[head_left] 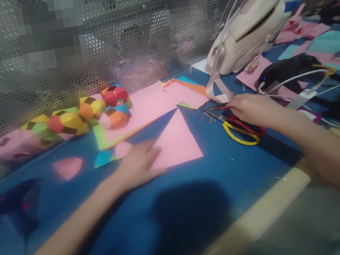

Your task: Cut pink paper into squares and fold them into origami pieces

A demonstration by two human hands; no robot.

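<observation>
Lying open and flat over the left edge of the pink paper triangle (177,141) with the left hand (138,161); touching the scissors (227,131) with the right hand (246,108) (grip impossible to tell), right of the triangle. Leaving bare blue tabletop (116,232) below.

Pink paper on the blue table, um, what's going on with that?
A person's left hand is resting on a folded or cut triangle of pink paper on the blue table. The right hand is at the red and yellow scissor handles; its grip isn't clear. Colorful paper balls sit farther back, toward the left.
</observation>
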